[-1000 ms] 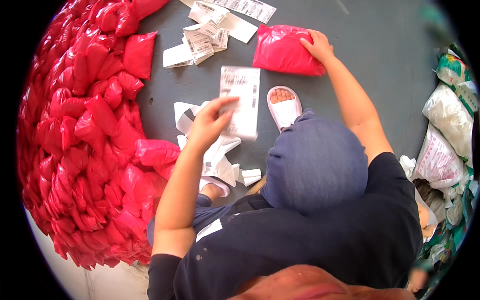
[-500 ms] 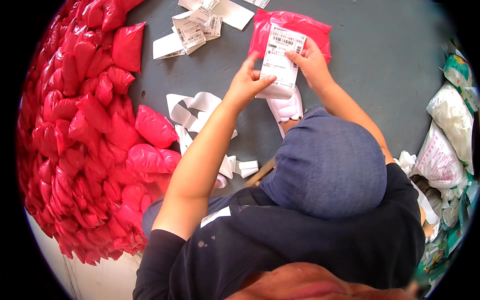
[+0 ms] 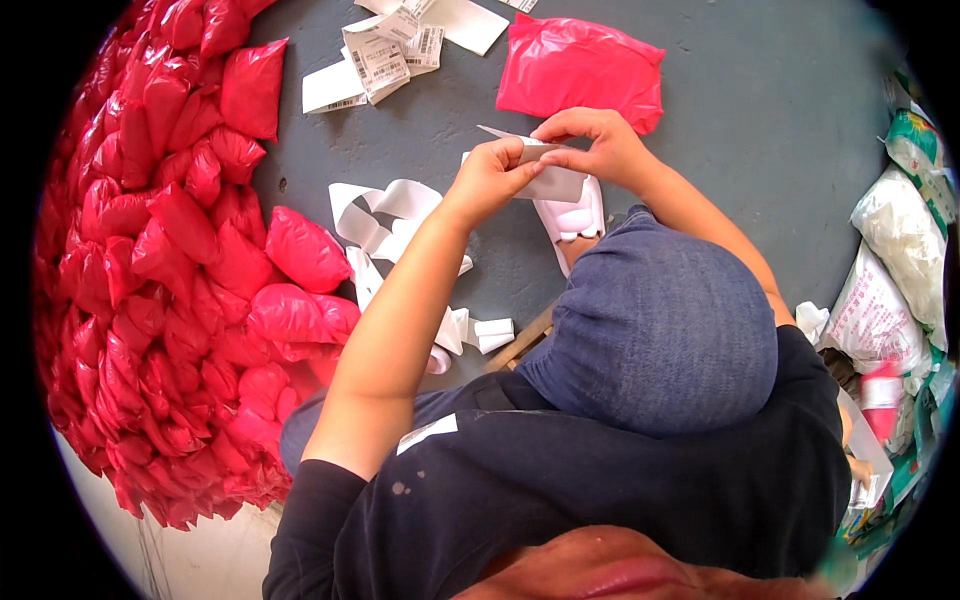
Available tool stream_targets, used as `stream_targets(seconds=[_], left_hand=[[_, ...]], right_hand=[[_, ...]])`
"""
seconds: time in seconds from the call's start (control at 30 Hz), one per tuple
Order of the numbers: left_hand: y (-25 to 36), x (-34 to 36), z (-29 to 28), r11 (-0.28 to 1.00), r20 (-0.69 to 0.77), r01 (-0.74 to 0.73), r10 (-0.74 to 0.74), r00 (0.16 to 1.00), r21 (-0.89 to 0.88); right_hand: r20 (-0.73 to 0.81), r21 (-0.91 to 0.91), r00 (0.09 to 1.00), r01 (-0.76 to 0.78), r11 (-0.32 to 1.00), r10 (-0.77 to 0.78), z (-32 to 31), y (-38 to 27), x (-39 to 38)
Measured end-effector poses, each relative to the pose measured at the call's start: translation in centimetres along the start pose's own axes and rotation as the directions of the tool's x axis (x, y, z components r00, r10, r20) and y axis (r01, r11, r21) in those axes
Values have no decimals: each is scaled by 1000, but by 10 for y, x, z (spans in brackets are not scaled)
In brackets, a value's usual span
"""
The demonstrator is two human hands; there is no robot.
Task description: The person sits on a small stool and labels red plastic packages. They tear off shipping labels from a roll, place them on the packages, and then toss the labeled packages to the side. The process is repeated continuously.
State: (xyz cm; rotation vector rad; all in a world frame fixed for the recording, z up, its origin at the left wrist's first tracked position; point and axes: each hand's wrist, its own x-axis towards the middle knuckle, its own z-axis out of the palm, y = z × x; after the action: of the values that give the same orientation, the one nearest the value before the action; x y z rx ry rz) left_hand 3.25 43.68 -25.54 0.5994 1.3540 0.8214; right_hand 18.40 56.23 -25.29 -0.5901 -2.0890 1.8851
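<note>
My left hand (image 3: 488, 176) and my right hand (image 3: 590, 148) meet just below a red plastic package (image 3: 580, 75), both pinching a white label sheet (image 3: 555, 184) that is bent, partly hidden by my fingers. The package lies flat on the grey floor (image 3: 750, 110), apart from both hands. A pale pink slipper (image 3: 570, 215) on my foot shows beneath the sheet, and my denim-covered knee (image 3: 650, 320) is below my right hand.
A big heap of red packages (image 3: 180, 290) fills the left. Printed labels (image 3: 390, 55) lie above, curled white backing strips (image 3: 380, 215) at centre left. Along the right are white and green bags (image 3: 895, 240), and someone else's hand (image 3: 858, 468) shows at the lower right.
My right hand has left the red package and now holds the label sheet with my left. The sheet has turned from upright printed face to bent, nearly edge-on, lower than the package.
</note>
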Motion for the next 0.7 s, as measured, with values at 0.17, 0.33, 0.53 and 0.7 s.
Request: stream_targets(seconds=[0.17,0.33,0.53,0.7], left_hand=[[26,-10,8,981,-13,105,-104,994,160],[1,-4,0,991,73,83,-91,993,107],[11,-7,6,988,131,83,-101,986,134],[-11,-3,-8,983,62,180,-179,982,-17]], right_hand=[[39,49,992,-124,991,122,2,5,-3],[192,210,921,-376,903,339,-3,13,-4],[267,310,832,-553,774,487,-11,13,-7],[-249,341,877,-318,885,411,-65,28,11]])
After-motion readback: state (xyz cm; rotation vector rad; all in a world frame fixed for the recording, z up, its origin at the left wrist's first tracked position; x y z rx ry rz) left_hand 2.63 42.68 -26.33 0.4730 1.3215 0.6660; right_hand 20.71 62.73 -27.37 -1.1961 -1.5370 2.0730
